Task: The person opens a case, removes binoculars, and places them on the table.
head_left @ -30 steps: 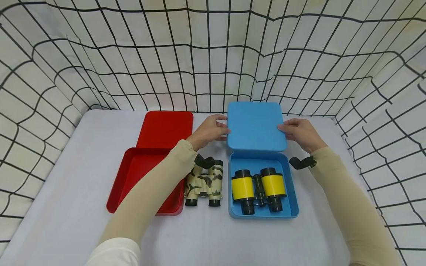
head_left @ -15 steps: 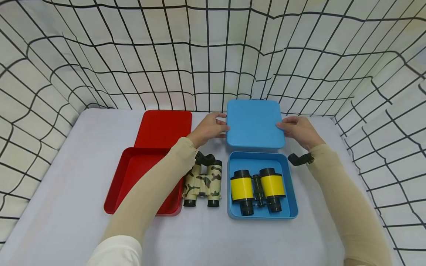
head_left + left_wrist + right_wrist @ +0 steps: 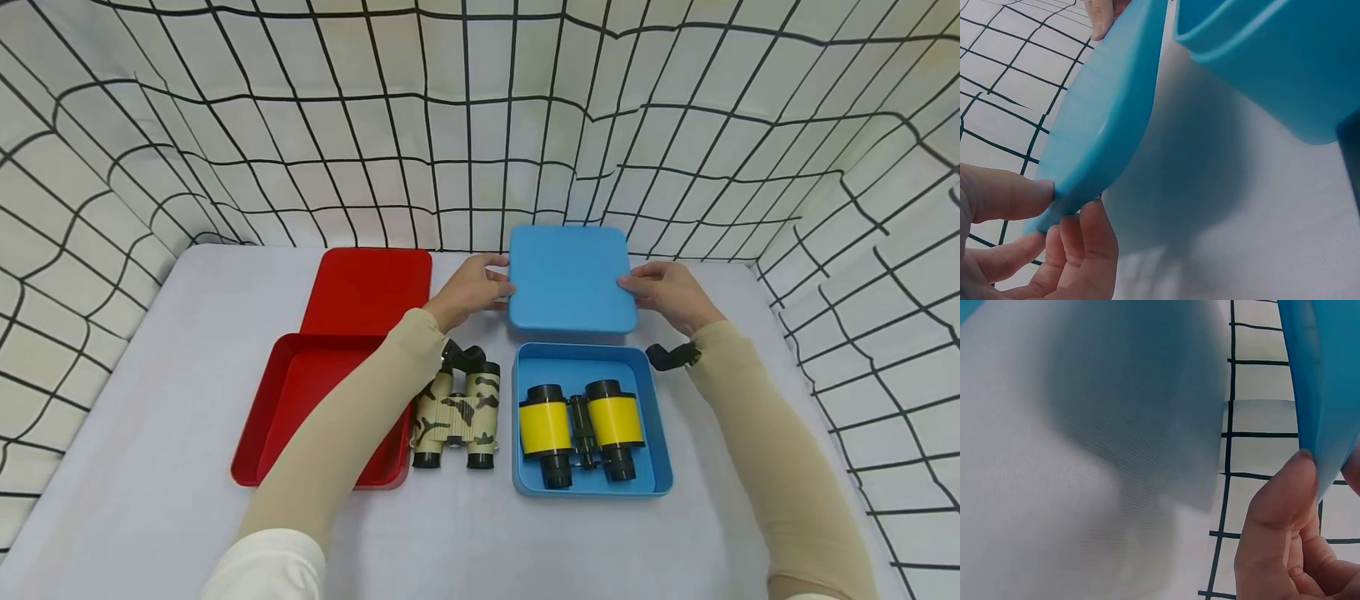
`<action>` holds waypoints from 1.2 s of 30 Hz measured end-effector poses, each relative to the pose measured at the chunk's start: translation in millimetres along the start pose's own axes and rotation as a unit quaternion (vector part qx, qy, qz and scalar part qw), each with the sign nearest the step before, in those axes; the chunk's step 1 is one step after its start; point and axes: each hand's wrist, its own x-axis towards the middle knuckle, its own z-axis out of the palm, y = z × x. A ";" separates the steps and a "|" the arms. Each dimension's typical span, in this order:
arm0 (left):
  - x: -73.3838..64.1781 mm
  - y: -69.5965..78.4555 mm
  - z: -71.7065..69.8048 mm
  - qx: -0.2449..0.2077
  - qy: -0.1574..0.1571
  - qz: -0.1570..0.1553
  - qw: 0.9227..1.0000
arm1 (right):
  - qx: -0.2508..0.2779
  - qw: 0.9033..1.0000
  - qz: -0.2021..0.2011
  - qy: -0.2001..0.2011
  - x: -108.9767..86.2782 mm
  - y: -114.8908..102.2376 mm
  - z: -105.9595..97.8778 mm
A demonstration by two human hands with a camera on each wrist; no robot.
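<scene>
A light blue lid (image 3: 572, 279) is held between both hands behind the blue box (image 3: 529, 479); in the left wrist view the lid (image 3: 1104, 119) is tilted and raised above the white cloth. My left hand (image 3: 470, 292) pinches its left edge, thumb on top and fingers beneath. My right hand (image 3: 670, 293) pinches the right edge; the right wrist view shows the lid (image 3: 1329, 381) between thumb and fingers. Yellow and black binoculars (image 3: 617, 418) lie inside the blue box. Camouflage binoculars (image 3: 457, 417) lie on the cloth left of it, partly behind the left wrist's camera mount.
A red box (image 3: 300, 375) stands at the left, partly covered by my left forearm. Its red lid (image 3: 371, 287) lies behind it. White cloth (image 3: 480, 542) covers the table, and black-lined white curtain (image 3: 480, 133) surrounds the back and sides.
The blue lid, in both hands, has shifted slightly left and away from the blue box. A thin strip of cloth now shows between lid and box. Boxes and binoculars stay put.
</scene>
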 end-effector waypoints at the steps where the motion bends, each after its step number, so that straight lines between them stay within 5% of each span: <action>1: 0.5 -0.6 -0.1 0.001 0.000 -0.002 1.000 | 0.001 1.000 0.001 -0.002 0.7 0.7 0.2; 36: 9.9 -15.4 6.3 0.016 -0.044 -0.049 0.998 | -0.032 0.998 0.025 -0.039 12.3 21.7 4.8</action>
